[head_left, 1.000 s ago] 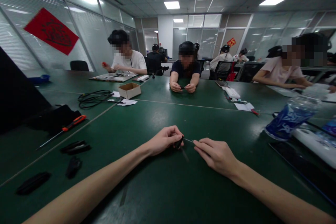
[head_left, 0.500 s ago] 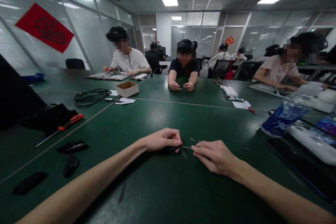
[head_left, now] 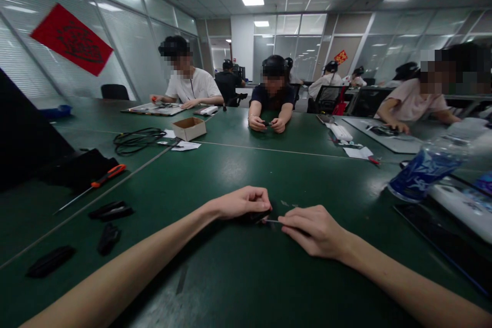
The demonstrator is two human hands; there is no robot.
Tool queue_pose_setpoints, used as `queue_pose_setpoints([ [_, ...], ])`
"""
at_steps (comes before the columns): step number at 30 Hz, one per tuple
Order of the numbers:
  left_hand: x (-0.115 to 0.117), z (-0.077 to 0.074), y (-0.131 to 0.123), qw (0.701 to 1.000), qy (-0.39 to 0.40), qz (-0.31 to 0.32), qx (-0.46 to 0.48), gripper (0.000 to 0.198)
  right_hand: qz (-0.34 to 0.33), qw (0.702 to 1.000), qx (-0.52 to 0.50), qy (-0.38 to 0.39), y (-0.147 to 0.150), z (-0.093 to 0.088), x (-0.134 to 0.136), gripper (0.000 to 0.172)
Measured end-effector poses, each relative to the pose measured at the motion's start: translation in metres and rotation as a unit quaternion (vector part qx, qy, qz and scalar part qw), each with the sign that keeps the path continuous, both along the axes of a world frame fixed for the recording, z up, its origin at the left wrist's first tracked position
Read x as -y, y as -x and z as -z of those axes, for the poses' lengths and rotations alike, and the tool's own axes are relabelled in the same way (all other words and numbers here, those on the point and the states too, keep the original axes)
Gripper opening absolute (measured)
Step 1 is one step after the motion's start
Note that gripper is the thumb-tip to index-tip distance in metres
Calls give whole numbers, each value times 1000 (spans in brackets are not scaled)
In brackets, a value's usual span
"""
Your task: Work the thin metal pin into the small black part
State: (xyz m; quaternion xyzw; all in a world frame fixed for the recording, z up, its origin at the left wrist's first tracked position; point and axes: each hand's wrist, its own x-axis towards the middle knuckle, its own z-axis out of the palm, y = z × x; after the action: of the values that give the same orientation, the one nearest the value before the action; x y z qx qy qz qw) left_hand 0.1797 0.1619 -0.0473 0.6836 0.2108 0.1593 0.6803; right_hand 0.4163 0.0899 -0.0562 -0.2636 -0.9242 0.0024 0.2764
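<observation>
My left hand (head_left: pixel 242 203) pinches a small black plastic part (head_left: pixel 253 217), which its fingers partly hide. My right hand (head_left: pixel 313 230) holds a thin metal pin (head_left: pixel 271 221) between fingers and thumb. The pin's tip reaches the black part, though the exact contact is hidden. Both hands rest just above the dark green table (head_left: pixel 215 261). Several tiny pale bits (head_left: pixel 285 203) lie on the table just beyond my right hand.
To the left lie an orange-handled screwdriver (head_left: pixel 108 175) and several black pieces (head_left: pixel 111 210). A cable coil (head_left: pixel 138 141) and cardboard box (head_left: pixel 188 128) sit farther away. A plastic bottle (head_left: pixel 426 168) stands at right, beside a dark tablet (head_left: pixel 442 241). Co-workers sit across the table.
The black part has dropped lower and now sits flatter under my left fingers. My hands have drawn slightly closer together, and the whole view has shifted slightly.
</observation>
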Motion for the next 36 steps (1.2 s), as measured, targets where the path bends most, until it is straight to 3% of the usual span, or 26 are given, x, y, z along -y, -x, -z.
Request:
queue_pose_setpoints([
  [4, 1, 6, -1, 996, 35, -66, 46, 34, 48, 995, -59, 58, 0, 2, -2, 24],
  [9, 1, 9, -2, 986, 97, -102, 93, 30, 82, 990, -76, 85, 1, 3, -3, 23],
  [13, -1, 9, -1, 977, 121, -103, 140, 25, 92, 989, -68, 98, 1, 2, -3, 23],
  [19, -2, 11, 0, 969, 127, -109, 180, 35, 106, 988, -57, 97, 1, 0, -2, 22],
  [36, 2, 10, -3, 967, 105, -131, 191, 27, 146, 981, -70, 109, 2, 4, -4, 21],
])
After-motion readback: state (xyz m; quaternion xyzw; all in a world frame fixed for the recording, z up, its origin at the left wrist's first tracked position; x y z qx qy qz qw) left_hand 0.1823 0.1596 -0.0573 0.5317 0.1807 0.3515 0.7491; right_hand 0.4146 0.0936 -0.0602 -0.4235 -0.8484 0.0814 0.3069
